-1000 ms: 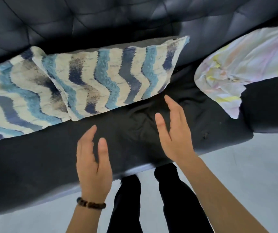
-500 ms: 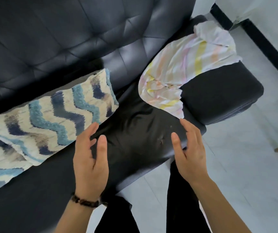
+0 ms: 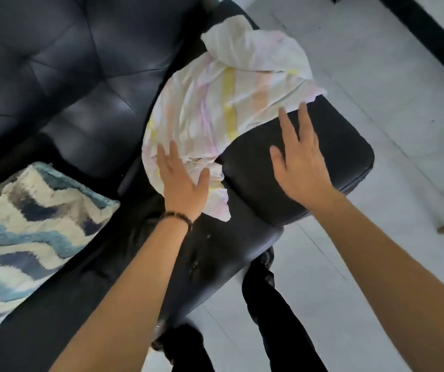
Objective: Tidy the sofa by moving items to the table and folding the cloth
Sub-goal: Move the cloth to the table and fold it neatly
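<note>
Over at the armrest (image 3: 331, 167) end of the black sofa (image 3: 81, 76), the pale cloth (image 3: 229, 98) with pastel stripes lies crumpled, draped partly over the armrest and down onto the seat. Left hand (image 3: 182, 183), beaded bracelet (image 3: 176, 216) on the wrist, lies flat on the cloth's lower part, fingers (image 3: 166, 159) straight, not gripping anything. Right hand (image 3: 298, 162) is spread wide over the bare armrest, fingertips just beside the cloth's edge, holding nothing; can't tell if it's actually touching the leather. Blue wavy-patterned cushion (image 3: 33, 224) sits on the seat, well apart from the cloth.
</note>
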`<action>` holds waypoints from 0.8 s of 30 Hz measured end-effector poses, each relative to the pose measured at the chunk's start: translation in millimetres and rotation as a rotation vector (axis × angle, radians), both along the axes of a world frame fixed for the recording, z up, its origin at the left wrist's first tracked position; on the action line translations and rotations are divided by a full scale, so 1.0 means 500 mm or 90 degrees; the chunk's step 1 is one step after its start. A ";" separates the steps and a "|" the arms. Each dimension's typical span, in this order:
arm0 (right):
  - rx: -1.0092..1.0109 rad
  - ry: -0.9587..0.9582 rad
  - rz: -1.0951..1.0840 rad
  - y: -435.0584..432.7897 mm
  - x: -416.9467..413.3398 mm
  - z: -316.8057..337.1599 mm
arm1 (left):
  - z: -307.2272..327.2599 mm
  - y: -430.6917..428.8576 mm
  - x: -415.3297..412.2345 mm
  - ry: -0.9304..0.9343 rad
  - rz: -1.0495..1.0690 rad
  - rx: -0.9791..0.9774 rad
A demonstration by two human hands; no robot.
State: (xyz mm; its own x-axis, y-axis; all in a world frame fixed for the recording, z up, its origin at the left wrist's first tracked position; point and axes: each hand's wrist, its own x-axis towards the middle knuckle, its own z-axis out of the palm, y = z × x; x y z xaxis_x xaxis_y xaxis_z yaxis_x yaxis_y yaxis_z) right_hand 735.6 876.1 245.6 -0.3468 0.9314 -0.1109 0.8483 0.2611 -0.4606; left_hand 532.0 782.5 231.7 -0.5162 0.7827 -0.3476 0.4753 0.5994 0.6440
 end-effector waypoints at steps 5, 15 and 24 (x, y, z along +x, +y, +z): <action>-0.022 -0.082 0.049 0.170 -0.020 -0.076 | -0.110 0.197 -0.007 0.082 -0.155 -0.122; 0.003 -0.229 0.186 0.049 -0.004 -0.141 | -0.142 -0.044 0.099 -0.122 -0.089 -0.257; -0.325 -0.259 0.204 -0.353 0.058 -0.133 | -0.081 -0.366 -0.021 0.055 -0.290 -0.306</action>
State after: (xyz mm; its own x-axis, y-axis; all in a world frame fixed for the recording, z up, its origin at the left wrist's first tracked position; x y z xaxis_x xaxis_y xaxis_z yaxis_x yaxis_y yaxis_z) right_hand 764.8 699.8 179.3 -0.4327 0.5892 -0.6824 0.8964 0.3617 -0.2562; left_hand 521.3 599.7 191.4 -0.2118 0.6975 -0.6846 0.7871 0.5370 0.3036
